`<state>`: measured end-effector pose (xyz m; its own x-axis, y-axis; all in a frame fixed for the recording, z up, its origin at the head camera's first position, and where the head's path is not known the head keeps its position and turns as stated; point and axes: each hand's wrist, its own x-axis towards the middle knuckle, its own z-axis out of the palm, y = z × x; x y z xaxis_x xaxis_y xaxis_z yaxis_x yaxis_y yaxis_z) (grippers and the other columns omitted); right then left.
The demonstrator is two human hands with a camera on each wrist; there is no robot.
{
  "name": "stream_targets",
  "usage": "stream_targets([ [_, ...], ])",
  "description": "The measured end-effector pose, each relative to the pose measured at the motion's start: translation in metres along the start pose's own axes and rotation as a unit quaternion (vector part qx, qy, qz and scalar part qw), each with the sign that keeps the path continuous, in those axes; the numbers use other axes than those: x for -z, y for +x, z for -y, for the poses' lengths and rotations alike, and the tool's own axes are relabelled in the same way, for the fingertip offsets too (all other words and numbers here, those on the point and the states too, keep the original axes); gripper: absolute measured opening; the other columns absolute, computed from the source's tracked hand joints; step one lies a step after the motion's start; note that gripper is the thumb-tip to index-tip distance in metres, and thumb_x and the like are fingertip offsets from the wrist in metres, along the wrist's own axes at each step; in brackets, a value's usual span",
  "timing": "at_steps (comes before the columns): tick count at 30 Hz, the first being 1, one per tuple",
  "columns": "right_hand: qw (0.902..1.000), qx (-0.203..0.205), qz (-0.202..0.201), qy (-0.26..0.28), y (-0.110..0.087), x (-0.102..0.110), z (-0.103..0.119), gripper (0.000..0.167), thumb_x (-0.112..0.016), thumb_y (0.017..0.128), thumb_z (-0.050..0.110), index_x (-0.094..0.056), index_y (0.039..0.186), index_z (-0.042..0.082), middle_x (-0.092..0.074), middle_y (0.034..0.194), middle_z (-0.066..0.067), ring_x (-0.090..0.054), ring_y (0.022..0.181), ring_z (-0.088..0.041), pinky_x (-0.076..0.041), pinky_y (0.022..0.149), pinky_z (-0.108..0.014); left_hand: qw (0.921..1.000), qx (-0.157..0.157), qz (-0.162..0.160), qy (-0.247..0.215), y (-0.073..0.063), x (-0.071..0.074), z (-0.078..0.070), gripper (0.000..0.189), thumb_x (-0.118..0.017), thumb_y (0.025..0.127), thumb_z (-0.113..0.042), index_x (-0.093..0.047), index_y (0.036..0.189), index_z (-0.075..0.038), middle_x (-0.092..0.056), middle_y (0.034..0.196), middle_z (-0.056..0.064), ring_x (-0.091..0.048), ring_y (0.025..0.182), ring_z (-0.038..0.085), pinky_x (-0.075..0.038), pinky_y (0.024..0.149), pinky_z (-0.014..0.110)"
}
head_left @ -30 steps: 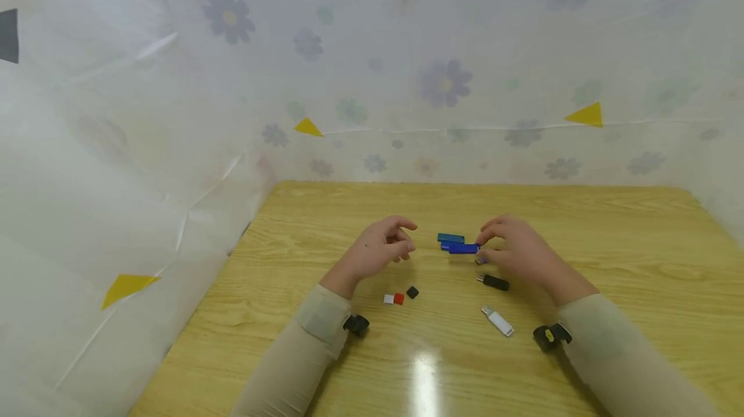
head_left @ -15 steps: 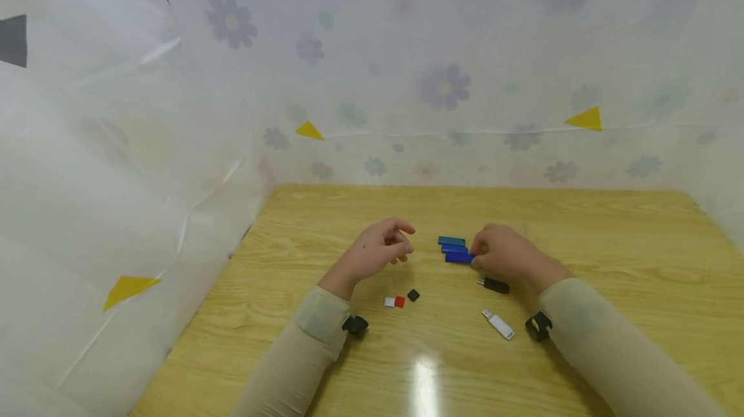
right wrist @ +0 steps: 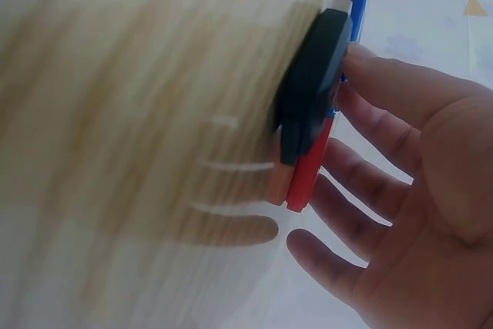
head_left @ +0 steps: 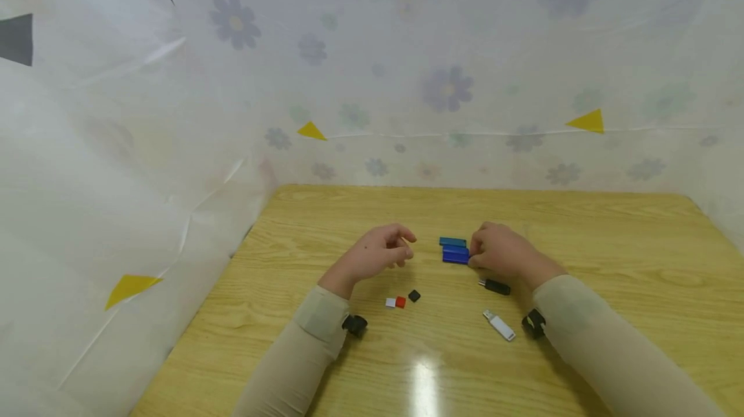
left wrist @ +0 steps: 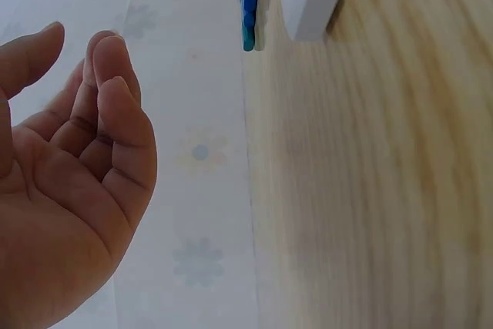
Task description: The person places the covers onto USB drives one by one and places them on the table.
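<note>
Over the left half of the wood-grained tabletop (head_left: 628, 262), the left hand (head_left: 374, 252) hangs with fingers loosely bent and its grip apart, holding nothing, presumably to leave room. Below it lie a small white plastic cap (head_left: 391, 303) touching a square red plastic cap (head_left: 400, 302), then a square black plastic cap (head_left: 414, 295) just beside, apparently set aside together. Farther right, a flat teal stick (head_left: 452, 242) lies beyond two blue sticks, roughly parallel, perhaps to keep them in a row. The right hand (head_left: 501, 250) has its grip clamped on the right end of the nearer blue plastic stick (head_left: 455, 259), likely to line it up. That stick looks flat, smooth and deep blue; its pinched end is hidden. Nearer the person lie a black stick (head_left: 496, 286) and a slim white stick (head_left: 501, 326), metal plugs bared.
</note>
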<state>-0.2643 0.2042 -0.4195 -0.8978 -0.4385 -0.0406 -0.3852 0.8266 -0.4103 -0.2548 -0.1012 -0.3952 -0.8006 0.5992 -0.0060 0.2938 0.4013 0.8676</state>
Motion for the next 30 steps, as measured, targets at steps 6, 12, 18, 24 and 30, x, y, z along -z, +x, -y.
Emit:
stream_targets([
  [6,1.0000,-0.005,-0.007,0.004,-0.002,0.000,0.001,0.011,-0.076,0.092,0.025,-0.070,0.089,0.016,-0.060,0.099,-0.004,-0.054,0.080,-0.020,-0.049,0.074,-0.044,0.9981,0.024,0.019,0.054,-0.001,0.001,0.003,0.027,-0.060,0.104,-0.028,-0.064,0.126,-0.015,-0.068,0.105,0.013,-0.065,0.092,0.031,-0.053,0.078,0.045],
  [12,0.9991,0.003,-0.037,0.018,-0.008,0.002,0.002,0.009,-0.073,0.094,0.024,-0.070,0.091,0.015,-0.062,0.104,-0.007,-0.058,0.085,-0.023,-0.050,0.079,-0.049,0.9840,0.030,0.085,0.154,-0.002,0.002,0.005,0.017,-0.061,0.103,-0.019,-0.071,0.116,-0.015,-0.068,0.104,-0.007,-0.063,0.094,0.012,-0.051,0.083,0.033],
  [18,0.9972,-0.012,-0.063,0.039,-0.020,0.004,-0.002,0.010,-0.070,0.096,0.025,-0.071,0.096,0.015,-0.061,0.119,-0.016,-0.059,0.110,-0.041,-0.046,0.092,-0.060,0.9595,0.032,0.156,0.232,-0.006,0.004,0.005,0.018,-0.064,0.099,-0.008,-0.074,0.104,-0.022,-0.066,0.102,-0.014,-0.060,0.093,0.007,-0.051,0.084,0.029],
  [24,0.9939,-0.032,-0.072,0.077,-0.032,0.008,-0.005,0.015,-0.070,0.096,0.028,-0.071,0.101,0.014,-0.058,0.127,-0.019,-0.053,0.121,-0.046,-0.043,0.095,-0.062,0.9458,0.036,0.202,0.252,-0.010,0.009,0.008,0.030,-0.064,0.095,0.002,-0.075,0.098,-0.025,-0.066,0.097,-0.012,-0.060,0.088,0.009,-0.051,0.078,0.027],
  [30,0.9912,-0.023,-0.091,0.093,-0.042,0.012,-0.007,0.017,-0.072,0.095,0.029,-0.072,0.101,0.012,-0.061,0.120,-0.016,-0.055,0.116,-0.043,-0.044,0.094,-0.061,0.9470,0.059,0.232,0.214,-0.012,0.009,0.009,0.039,-0.061,0.091,0.012,-0.075,0.096,-0.024,-0.066,0.096,-0.009,-0.057,0.084,0.011,-0.048,0.073,0.026],
])
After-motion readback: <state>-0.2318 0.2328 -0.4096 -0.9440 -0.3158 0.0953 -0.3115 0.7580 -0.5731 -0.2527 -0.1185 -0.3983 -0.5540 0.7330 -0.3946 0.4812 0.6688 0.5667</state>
